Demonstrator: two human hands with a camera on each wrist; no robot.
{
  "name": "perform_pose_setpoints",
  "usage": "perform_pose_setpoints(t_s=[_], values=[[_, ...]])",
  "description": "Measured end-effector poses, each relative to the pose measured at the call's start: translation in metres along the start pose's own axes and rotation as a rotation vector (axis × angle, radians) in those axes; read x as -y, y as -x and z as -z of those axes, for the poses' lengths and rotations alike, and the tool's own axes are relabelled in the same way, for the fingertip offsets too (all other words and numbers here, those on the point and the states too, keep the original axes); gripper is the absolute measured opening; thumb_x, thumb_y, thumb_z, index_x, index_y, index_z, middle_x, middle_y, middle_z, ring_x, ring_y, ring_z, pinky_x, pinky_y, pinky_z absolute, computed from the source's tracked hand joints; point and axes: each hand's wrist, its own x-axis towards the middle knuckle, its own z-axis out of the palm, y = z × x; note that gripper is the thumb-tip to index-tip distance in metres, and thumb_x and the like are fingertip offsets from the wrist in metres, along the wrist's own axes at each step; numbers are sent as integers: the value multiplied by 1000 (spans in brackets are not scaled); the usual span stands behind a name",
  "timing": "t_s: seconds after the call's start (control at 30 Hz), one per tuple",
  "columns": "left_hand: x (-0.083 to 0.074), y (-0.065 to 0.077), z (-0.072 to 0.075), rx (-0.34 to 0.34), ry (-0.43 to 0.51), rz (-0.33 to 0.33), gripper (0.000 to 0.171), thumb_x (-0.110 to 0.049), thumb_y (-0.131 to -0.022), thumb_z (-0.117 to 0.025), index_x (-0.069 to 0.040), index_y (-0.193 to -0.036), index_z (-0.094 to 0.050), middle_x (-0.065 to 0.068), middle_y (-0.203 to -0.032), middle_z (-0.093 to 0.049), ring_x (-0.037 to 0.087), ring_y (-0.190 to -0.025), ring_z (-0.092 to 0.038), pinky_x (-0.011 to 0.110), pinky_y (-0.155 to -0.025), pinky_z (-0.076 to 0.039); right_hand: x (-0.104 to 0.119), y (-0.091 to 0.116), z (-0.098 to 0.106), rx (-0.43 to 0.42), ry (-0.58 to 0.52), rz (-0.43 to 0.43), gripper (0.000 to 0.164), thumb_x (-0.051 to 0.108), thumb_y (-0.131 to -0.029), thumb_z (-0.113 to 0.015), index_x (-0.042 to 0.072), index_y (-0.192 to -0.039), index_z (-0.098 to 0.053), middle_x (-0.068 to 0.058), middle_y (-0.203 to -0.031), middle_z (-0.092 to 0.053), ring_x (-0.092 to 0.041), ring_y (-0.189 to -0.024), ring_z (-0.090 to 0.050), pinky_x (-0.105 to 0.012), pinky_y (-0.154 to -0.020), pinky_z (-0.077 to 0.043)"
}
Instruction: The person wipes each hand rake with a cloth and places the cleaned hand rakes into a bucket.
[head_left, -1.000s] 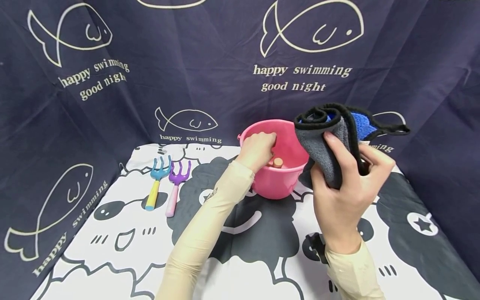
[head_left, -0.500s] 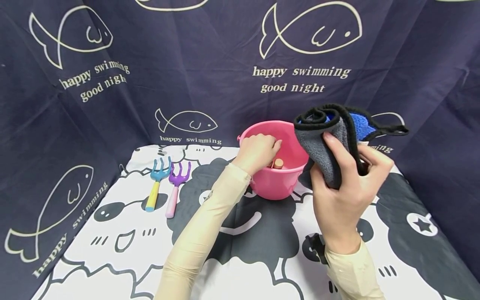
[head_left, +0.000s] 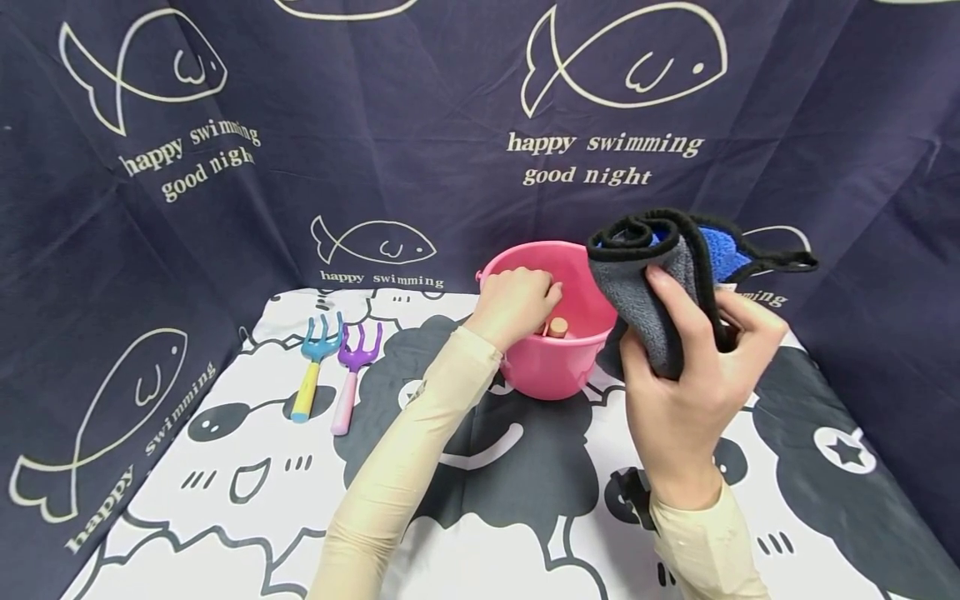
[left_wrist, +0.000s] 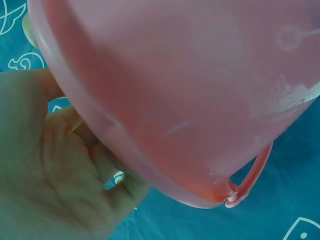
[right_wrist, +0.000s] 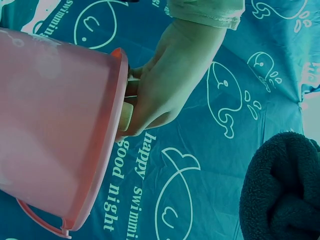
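In the head view a pink bucket [head_left: 546, 369] stands upright near the back. My left hand [head_left: 516, 304] reaches over its left rim, knuckles up and fingers down inside. The left wrist view shows this palm [left_wrist: 70, 165] by the rim; its fingertips are hidden, so any grip cannot be seen. Close to those fingers a light wooden, cylinder-like end [head_left: 557, 327] pokes up inside the bucket; its lower part is hidden. To the right my right hand [head_left: 697, 375] holds up a rolled grey and blue towel [head_left: 645, 287] with black edging and a hanging loop.
Two toy hand forks lie on the cartoon sheep cloth [head_left: 480, 550] at left: a blue one with a yellow handle [head_left: 316, 367] and a purple one with a pink handle [head_left: 354, 377]. Dark fish-print curtains [head_left: 420, 108] rise behind and at both sides.
Over the second, my left hand shifts slightly at the bucket's rim and its thumb comes into sight. Between the last two frames it stays nearly still. My right hand keeps holding the towel in place.
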Motion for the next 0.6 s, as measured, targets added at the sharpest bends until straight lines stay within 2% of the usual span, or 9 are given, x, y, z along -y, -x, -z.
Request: perform_pose_setpoints(t_s=[0.17,0.33,0.47,0.6], values=[[7,2,-2,-75,18,-6,33,-35,-97,-43,-17,-80,-65,-2,-70,-69,16,-72,-65,39,-73,-58,0,2,-1,11,-9,10,33,-2,-71,-66,12,-98,-78,-40,-104,-53,-38,-104,-49,-39,-82,-39],[24,8,-3,-186,32,22,32,-32,-97,-42,-15,-78,-61,1,-65,-66,19,-67,-65,40,-68,-58,1,3,-2,13,-29,14,33,-1,-70,-65,11,-97,-78,-40,-103,-53,-38,-104,-50,-39,-81,-40],[49,19,-7,-255,39,92,26,-28,-96,-41,-9,-91,-59,11,-71,-71,30,-69,-69,46,-63,-59,2,3,-3,9,-32,10,32,0,-70,-66,11,-97,-78,-40,-103,-53,-38,-103,-50,-39,-82,-40],[85,35,-21,-249,44,177,24,-25,-96,-40,-7,-100,-56,16,-75,-73,37,-72,-70,52,-62,-57,3,4,-3,7,-29,-4,31,1,-71,-67,10,-98,-78,-40,-103,-53,-38,-103,-50,-37,-83,-40]])
